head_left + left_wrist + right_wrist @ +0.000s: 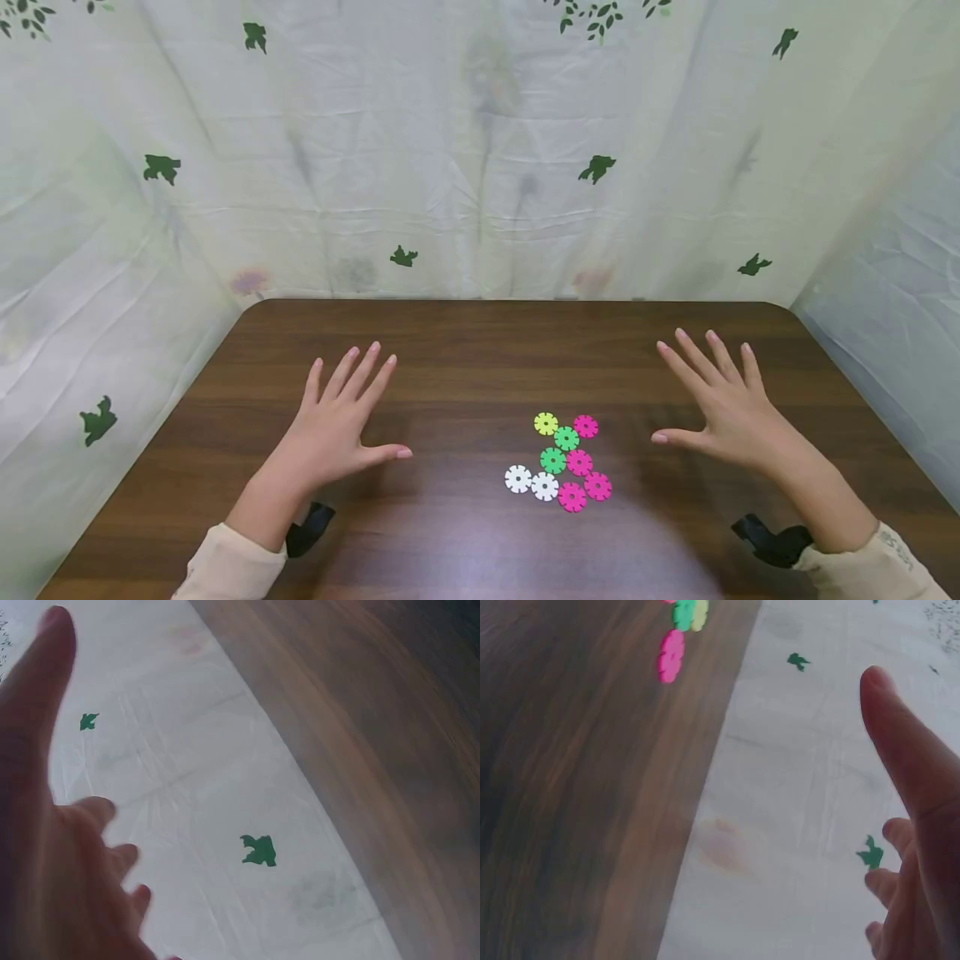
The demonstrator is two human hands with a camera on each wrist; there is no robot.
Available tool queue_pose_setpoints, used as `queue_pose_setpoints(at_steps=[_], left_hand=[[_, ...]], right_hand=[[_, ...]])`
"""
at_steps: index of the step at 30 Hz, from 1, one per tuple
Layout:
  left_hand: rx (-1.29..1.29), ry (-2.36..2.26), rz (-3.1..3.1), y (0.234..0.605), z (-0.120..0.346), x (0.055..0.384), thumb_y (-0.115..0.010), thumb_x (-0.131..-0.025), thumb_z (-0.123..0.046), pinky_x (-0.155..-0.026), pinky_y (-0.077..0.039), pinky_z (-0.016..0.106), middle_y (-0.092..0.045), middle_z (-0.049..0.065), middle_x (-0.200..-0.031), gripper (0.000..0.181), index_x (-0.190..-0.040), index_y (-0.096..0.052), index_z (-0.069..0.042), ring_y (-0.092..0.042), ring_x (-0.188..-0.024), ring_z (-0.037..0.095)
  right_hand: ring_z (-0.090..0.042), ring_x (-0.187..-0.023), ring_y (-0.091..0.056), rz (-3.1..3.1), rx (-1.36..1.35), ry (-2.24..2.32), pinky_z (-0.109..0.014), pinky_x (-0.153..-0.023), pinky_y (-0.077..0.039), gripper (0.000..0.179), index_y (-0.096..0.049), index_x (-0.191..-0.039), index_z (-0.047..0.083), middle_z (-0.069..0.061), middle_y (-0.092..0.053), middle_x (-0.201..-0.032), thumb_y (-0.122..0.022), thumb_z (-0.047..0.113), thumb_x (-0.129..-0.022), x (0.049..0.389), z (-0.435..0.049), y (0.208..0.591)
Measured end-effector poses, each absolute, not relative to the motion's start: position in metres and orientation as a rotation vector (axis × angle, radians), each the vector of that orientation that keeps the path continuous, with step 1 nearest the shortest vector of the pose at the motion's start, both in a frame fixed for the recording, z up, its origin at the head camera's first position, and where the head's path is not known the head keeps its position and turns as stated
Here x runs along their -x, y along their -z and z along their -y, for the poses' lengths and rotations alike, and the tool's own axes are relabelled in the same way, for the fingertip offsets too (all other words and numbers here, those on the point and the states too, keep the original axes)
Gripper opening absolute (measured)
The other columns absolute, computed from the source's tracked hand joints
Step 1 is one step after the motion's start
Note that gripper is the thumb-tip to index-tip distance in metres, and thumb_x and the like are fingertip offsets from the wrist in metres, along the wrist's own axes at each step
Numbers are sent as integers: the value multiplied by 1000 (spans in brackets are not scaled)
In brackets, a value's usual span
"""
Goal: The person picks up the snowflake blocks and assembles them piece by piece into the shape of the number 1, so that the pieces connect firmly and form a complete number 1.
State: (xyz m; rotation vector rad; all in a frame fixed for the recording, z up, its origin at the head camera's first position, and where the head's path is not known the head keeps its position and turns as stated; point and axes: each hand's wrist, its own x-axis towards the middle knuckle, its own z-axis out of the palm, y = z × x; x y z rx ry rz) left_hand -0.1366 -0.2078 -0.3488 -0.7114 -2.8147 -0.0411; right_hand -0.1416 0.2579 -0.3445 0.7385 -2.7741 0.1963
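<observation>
Several small notched plastic discs lie in a loose cluster on the table, right of the middle in the head view. Among them are a yellow disc [546, 424], green discs [553, 460], pink discs [572, 497] and white discs [518, 479]. To the left of the cluster, my left hand [333, 433] is held over the table with fingers spread and nothing in it. My right hand [731, 412] mirrors it on the other side, fingers spread, also holding nothing. A pink disc [671, 657] shows near the top of the right wrist view.
A dark brown wooden table [450, 358] with rounded far corners spans the view. White curtain [450, 167] printed with green birds hangs behind it and along both sides. Black wrist straps [310, 530] and light sleeves [236, 562] show at the wrists.
</observation>
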Motion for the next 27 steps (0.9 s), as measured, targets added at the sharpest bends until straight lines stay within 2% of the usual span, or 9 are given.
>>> queue_pose_setpoints(at_steps=[6, 13, 18, 27], left_hand=[[885, 181, 2632, 352, 192, 142, -52, -66, -74, -101, -10, 54, -6, 6, -149, 106, -145, -12, -15, -11, -133, 29], [1070, 391, 2483, 370, 159, 143, -56, -69, -68, -102, -19, 48, -18, 9, -146, 101, -142, -24, -7, -22, -130, 31], [1131, 548, 2431, 384, 137, 140, -64, -67, -62, -100, -24, 45, -29, 9, -142, 99, -140, -27, -5, -29, -127, 29], [1080, 1035, 2590, 400, 111, 128, -77, -65, -41, -98, -31, 42, -35, 2, -138, 95, -141, -29, -14, -32, -124, 20]], right_hand=[[-36, -132, -8, 2767, -837, -395, -55, -101, -6, 99, -16, -144, 18, -8, -15, -148, -68, 55, -69, 148, -245, 349], [-38, -122, -31, 2736, -968, -468, -57, -92, -28, 95, -30, -139, 9, -16, -33, -138, -76, 45, -65, 160, -228, 367], [-35, -120, -37, 2803, -977, -586, -54, -91, -33, 89, -34, -137, 5, -16, -39, -135, -78, 36, -66, 165, -217, 381], [-31, -119, -39, 2913, -899, -885, -50, -92, -35, 71, -39, -135, 9, -11, -42, -131, -72, 27, -75, 166, -205, 403]])
